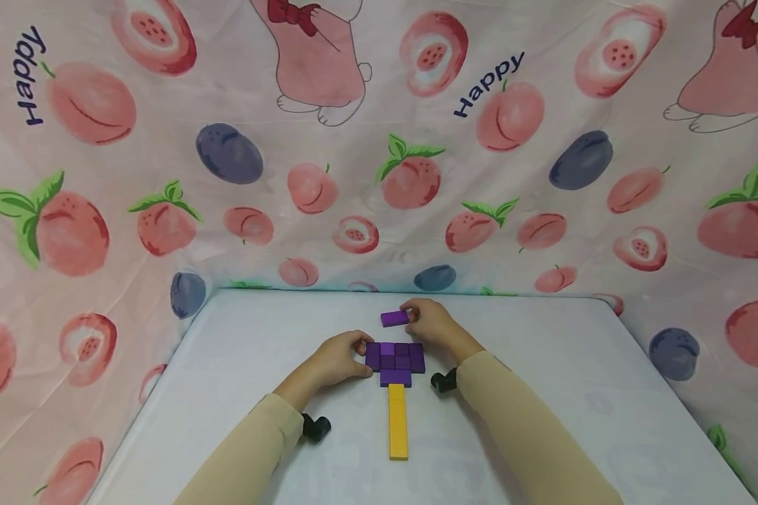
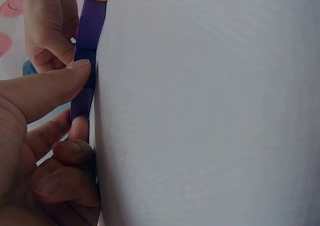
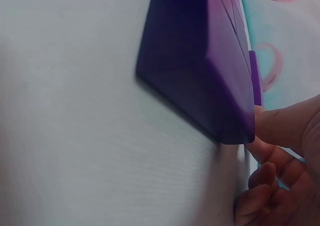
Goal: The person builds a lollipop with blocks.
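Observation:
Several purple blocks [image 1: 402,356] lie pushed together on the white tabletop in a flat cluster. One more purple block [image 1: 395,378] sits at the cluster's near side, and a yellow strip [image 1: 398,424] runs from it toward the front. My left hand [image 1: 341,359] grips the leftmost purple block [image 1: 372,356] between thumb and finger. In the left wrist view the thumb [image 2: 65,86] presses along the block's side. Beyond the cluster, my right hand [image 1: 434,324] pinches a separate purple block [image 1: 394,319] by its right end. That block is mostly hidden behind the cluster in the right wrist view.
A fruit-patterned cloth [image 1: 366,175] rises behind the white tabletop [image 1: 530,449] and along its sides. Black wrist-worn devices [image 1: 316,428] show beside both sleeves, low over the table.

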Action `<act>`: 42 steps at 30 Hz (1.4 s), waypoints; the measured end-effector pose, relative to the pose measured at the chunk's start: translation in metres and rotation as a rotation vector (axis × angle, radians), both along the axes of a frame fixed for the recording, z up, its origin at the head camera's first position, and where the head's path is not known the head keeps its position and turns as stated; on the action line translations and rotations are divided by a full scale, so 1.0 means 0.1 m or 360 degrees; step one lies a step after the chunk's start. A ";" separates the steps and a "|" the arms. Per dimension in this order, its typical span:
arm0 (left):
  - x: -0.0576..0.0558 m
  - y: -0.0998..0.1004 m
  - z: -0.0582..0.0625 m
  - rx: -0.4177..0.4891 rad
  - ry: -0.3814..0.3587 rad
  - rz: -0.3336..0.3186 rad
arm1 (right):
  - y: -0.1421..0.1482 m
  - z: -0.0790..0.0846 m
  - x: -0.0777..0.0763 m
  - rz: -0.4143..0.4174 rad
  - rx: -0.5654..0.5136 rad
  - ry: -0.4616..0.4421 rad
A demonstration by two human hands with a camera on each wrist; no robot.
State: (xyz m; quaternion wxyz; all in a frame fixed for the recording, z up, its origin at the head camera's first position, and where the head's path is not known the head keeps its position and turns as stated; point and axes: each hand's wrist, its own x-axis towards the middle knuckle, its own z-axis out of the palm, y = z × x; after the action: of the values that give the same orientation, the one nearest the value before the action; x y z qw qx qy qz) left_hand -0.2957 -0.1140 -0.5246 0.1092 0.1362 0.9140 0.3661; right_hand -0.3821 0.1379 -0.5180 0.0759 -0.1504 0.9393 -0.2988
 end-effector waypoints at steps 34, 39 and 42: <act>-0.01 -0.01 -0.03 0.0021 0.0034 -0.0003 | 0.07 0.02 0.12 -0.0084 -0.0135 -0.0107; -0.01 -0.01 -0.04 0.0016 0.0032 0.0001 | 0.07 0.03 0.14 -0.0062 -0.0159 -0.0182; 0.00 -0.01 -0.03 0.0014 0.0026 0.0003 | 0.06 0.04 0.15 -0.0043 -0.0161 -0.0203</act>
State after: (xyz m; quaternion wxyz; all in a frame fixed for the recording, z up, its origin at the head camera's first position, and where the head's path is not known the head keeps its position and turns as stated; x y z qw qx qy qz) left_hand -0.2962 -0.1148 -0.5277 0.1009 0.1388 0.9134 0.3691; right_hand -0.3674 0.1441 -0.5144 0.1239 -0.1221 0.9182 -0.3558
